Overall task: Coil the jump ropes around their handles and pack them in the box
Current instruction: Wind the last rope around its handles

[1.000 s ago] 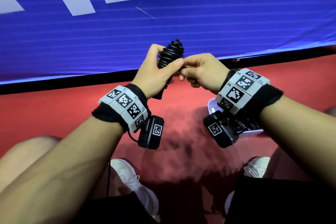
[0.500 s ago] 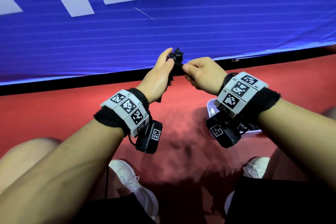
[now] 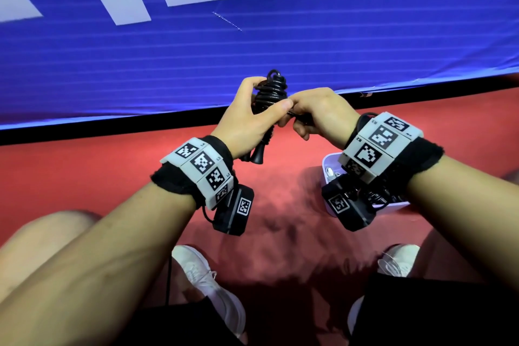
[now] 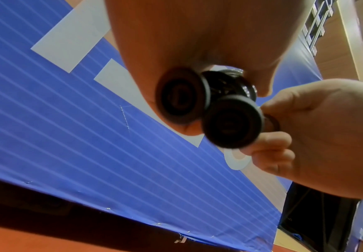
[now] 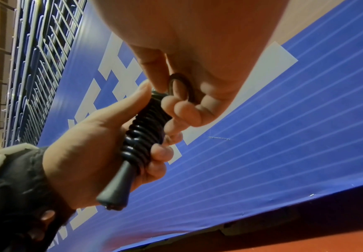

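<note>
A black jump rope (image 3: 273, 87) is coiled tightly round its two handles, held upright in front of me. My left hand (image 3: 268, 97) grips the bundle, thumb across the coils. The right wrist view shows the coils (image 5: 146, 129) and one flared handle end (image 5: 113, 197) sticking out below my left hand (image 5: 85, 153). My right hand (image 3: 289, 115) pinches a small loop of the rope's last stretch (image 5: 181, 87) beside the bundle's top. From the left wrist view both round handle ends (image 4: 233, 121) face the camera. The white box (image 3: 328, 166) sits on the floor under my right wrist, mostly hidden.
I sit over a red floor (image 3: 84, 177) with a blue padded wall (image 3: 252, 50) straight ahead. My white shoes (image 3: 202, 275) are below. The box holds dark coiled rope and something white, partly seen behind the right wrist camera (image 3: 345, 205).
The bundle, tipped away half a second ago with my left fingers straight along it, stands upright again with my left thumb across the coils. My right hand has drawn the rope's end lower.
</note>
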{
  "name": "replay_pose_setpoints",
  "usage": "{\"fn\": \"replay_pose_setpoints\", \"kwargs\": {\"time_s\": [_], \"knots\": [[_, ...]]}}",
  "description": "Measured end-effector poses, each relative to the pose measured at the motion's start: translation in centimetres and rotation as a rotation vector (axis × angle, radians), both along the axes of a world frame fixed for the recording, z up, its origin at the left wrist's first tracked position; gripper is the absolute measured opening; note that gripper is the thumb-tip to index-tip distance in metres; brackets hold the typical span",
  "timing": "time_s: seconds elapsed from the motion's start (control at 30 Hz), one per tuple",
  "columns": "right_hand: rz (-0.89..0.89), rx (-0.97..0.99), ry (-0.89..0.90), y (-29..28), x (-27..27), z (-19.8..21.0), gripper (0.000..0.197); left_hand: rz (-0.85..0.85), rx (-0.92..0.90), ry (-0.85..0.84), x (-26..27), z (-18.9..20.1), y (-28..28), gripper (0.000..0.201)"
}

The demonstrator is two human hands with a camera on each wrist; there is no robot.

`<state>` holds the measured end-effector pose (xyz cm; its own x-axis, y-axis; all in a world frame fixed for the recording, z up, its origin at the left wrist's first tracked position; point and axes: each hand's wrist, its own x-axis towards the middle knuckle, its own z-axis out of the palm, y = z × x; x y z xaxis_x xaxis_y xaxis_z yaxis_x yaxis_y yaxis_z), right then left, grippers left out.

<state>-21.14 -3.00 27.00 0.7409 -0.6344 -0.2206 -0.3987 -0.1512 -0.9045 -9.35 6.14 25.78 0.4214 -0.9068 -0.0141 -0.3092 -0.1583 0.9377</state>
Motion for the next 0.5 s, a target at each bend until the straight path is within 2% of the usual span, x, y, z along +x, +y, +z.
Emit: {"fn": "replay_pose_setpoints", "kwargs": {"time_s": [0.07, 0.13, 0.3, 0.4, 0.43, 0.5], "knots": [[0.008, 0.040, -0.129, 0.4, -0.5, 0.1, 0.028, 0.020, -0.012, -0.013, -0.2, 0.1, 0.0, 0.034], [0.001, 0.065, -0.180, 0.5, -0.8, -0.1, 0.028, 0.045, -0.013, -0.032, -0.4, 0.0, 0.0, 0.037], [0.016, -0.089, -0.145, 0.5, -0.7, -0.8, 0.025, 0.085, 0.008, -0.075, -0.3, 0.3, -0.3, 0.058], [-0.028, -0.216, -0.116, 0.3, -0.8, -0.9, 0.027, 0.038, 0.036, 0.121, -0.1, 0.4, -0.3, 0.077], [-0.048, -0.239, -0.122, 0.3, -0.8, -0.8, 0.029, 0.024, 0.036, 0.161, -0.1, 0.5, -0.3, 0.080], [-0.071, -0.250, -0.135, 0.3, -0.6, -0.8, 0.032, 0.002, 0.055, 0.079, -0.3, 0.7, -0.2, 0.073]]}}
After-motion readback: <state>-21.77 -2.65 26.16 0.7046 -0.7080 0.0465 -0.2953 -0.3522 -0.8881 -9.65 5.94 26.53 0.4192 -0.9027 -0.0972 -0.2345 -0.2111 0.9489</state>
